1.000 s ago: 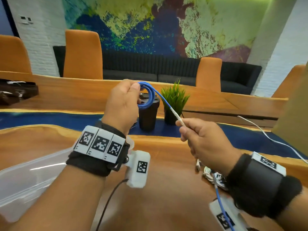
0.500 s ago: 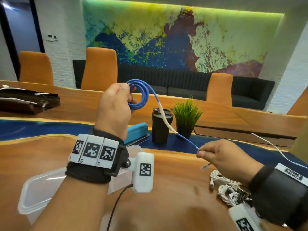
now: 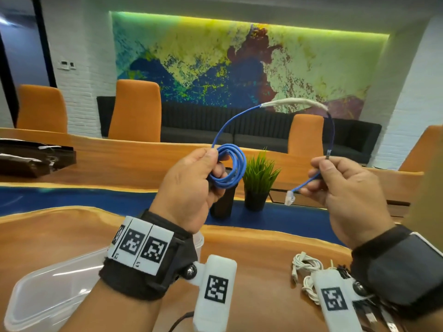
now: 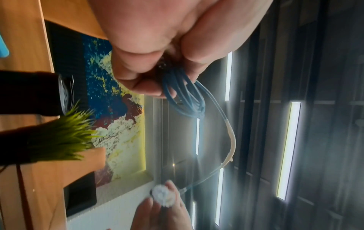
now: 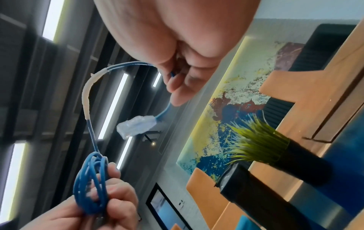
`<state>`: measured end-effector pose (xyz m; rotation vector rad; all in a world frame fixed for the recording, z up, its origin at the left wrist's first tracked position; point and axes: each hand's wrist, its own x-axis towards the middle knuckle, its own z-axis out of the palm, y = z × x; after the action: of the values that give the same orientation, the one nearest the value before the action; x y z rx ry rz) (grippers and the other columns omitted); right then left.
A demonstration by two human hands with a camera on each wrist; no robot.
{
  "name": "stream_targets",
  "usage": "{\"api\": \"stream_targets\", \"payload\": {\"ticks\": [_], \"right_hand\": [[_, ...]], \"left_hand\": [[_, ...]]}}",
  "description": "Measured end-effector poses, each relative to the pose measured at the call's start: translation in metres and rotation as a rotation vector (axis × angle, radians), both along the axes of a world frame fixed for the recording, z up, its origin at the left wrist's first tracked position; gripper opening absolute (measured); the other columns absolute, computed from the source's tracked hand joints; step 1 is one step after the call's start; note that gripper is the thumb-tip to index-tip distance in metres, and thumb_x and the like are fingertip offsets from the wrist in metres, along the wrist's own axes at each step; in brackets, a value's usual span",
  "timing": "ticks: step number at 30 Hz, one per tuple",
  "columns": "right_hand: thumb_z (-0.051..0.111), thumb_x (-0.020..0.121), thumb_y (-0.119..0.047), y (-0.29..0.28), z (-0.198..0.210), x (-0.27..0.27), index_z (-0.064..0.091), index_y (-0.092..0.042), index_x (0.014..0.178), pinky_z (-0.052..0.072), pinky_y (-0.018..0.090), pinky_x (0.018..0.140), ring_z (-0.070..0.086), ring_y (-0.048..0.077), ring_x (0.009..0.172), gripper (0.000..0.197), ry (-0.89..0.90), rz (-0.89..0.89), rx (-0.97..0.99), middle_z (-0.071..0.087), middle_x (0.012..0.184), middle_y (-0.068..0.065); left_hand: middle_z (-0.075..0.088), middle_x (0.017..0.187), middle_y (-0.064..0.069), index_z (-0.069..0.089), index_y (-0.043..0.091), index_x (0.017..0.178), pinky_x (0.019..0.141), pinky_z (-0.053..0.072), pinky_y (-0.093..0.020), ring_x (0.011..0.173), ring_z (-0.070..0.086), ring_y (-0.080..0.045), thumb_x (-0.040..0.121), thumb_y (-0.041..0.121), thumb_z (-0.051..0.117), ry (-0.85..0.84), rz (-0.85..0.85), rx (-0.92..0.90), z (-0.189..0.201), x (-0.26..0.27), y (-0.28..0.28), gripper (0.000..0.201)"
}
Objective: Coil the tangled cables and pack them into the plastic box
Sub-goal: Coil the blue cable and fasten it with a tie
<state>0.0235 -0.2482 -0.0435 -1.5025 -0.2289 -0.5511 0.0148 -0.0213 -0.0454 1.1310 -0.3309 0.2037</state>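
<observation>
The wooden worktop [image 3: 263, 264] fills the lower part of the head view, with a blue strip running across it. On it at the lower left lies the clear plastic box [image 3: 48, 291], open at the top and partly hidden behind the left forearm. Farther back on the strip stand a dark cup [image 3: 221, 202] and a small green plant [image 3: 260, 176] in a black pot, just beside each other.

Both hands are raised above the worktop. The left hand [image 3: 189, 188] holds the coil [image 3: 229, 166] of the blue cable, its fingers [image 5: 116, 193] curled through and around the loops (several turns, bunched together). From the coil the free length arches up and over to the right, with a pale wrapped stretch [image 3: 294, 103] at the top of the arch. The right hand [image 3: 345, 195] pinches the cable near its end, fingers [image 5: 177, 87] clenched on it, and the clear plug [image 3: 289, 197] hangs just below and left of that hand.

At the lower right, on the worktop beneath the right wrist, lies a tangle of white cables [image 3: 304, 271], well apart from the box.
</observation>
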Motion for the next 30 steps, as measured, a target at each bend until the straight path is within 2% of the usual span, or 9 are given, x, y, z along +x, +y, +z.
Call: {"api": "stream_targets", "payload": {"ticks": [4,12,16,18,20,23,25,28,30], "right_hand": [[0.041,0.103,-0.012,0.013,0.008,0.000,0.064,-0.011,0.099,0.061,0.030,0.068,0.061,0.011,0.064,0.023,-0.032,0.115,0.114,0.061,0.083,0.008],[0.042,0.103,-0.016,0.033,0.004,0.000,0.063,-0.009,0.100,0.061,0.030,0.072,0.063,0.017,0.076,0.022,0.040,0.130,0.439,0.060,0.093,0.013],[0.043,0.103,-0.014,0.043,0.001,-0.004,0.062,-0.004,0.101,0.059,0.026,0.062,0.064,0.015,0.070,0.022,0.140,0.294,0.521,0.062,0.084,0.011],[0.045,0.101,-0.015,0.046,-0.002,-0.006,0.064,-0.002,0.104,0.061,0.030,0.064,0.066,0.017,0.071,0.024,0.251,0.440,0.503,0.065,0.084,0.011],[0.051,0.098,-0.021,0.047,-0.005,-0.010,0.070,-0.005,0.106,0.059,0.033,0.068,0.067,0.019,0.079,0.027,0.397,0.601,0.411,0.069,0.093,0.012],[0.057,0.091,-0.032,0.044,-0.008,-0.014,0.073,-0.016,0.098,0.042,0.034,0.077,0.057,0.019,0.088,0.024,0.512,0.730,0.246,0.065,0.105,0.009],[0.055,0.091,-0.038,0.040,-0.008,-0.017,0.070,-0.017,0.097,0.038,0.040,0.083,0.052,0.024,0.101,0.026,0.553,0.821,0.199,0.059,0.112,0.010],[0.062,0.087,-0.036,0.039,-0.004,-0.025,0.064,-0.017,0.100,0.047,0.047,0.083,0.054,0.037,0.112,0.023,0.579,1.026,0.185,0.059,0.114,0.015],[0.066,0.086,-0.018,0.044,-0.002,-0.031,0.060,-0.017,0.100,0.056,0.041,0.073,0.066,0.033,0.093,0.016,0.560,0.958,0.119,0.065,0.103,0.018]], "left_hand": [[0.045,0.065,0.002,0.059,0.009,0.098,0.061,0.033,-0.027,0.059,0.040,-0.010,0.105,0.022,0.037,-0.020,-0.071,0.036,0.000,-0.008,-0.013,0.027],[0.047,0.065,0.001,0.061,0.010,0.097,0.069,0.039,-0.029,0.061,0.045,-0.009,0.105,0.022,0.037,-0.064,-0.132,0.108,-0.007,-0.010,-0.027,0.028],[0.049,0.068,0.000,0.063,0.011,0.099,0.069,0.040,-0.030,0.064,0.047,-0.010,0.104,0.023,0.039,-0.107,-0.074,0.151,-0.010,-0.005,-0.027,0.027],[0.049,0.069,0.000,0.063,0.010,0.099,0.066,0.041,-0.028,0.064,0.047,-0.009,0.105,0.023,0.041,-0.159,-0.024,0.179,-0.013,-0.002,-0.027,0.026],[0.050,0.070,0.000,0.062,0.009,0.098,0.066,0.043,-0.026,0.065,0.048,-0.010,0.105,0.020,0.040,-0.222,0.036,0.250,-0.015,-0.002,-0.027,0.026],[0.059,0.074,0.001,0.063,0.006,0.102,0.068,0.052,-0.028,0.069,0.056,-0.011,0.105,0.017,0.039,-0.298,0.120,0.336,-0.017,-0.004,-0.029,0.026],[0.061,0.072,0.005,0.062,0.009,0.100,0.064,0.055,-0.030,0.068,0.060,-0.011,0.105,0.017,0.039,-0.339,0.144,0.362,-0.018,-0.004,-0.029,0.025],[0.064,0.076,-0.001,0.064,0.015,0.101,0.064,0.058,-0.035,0.070,0.064,-0.018,0.105,0.018,0.040,-0.403,0.194,0.420,-0.019,-0.006,-0.030,0.024],[0.067,0.082,-0.006,0.065,0.015,0.100,0.065,0.058,-0.030,0.073,0.066,-0.017,0.104,0.014,0.042,-0.403,0.227,0.418,-0.020,-0.007,-0.032,0.023]]}}
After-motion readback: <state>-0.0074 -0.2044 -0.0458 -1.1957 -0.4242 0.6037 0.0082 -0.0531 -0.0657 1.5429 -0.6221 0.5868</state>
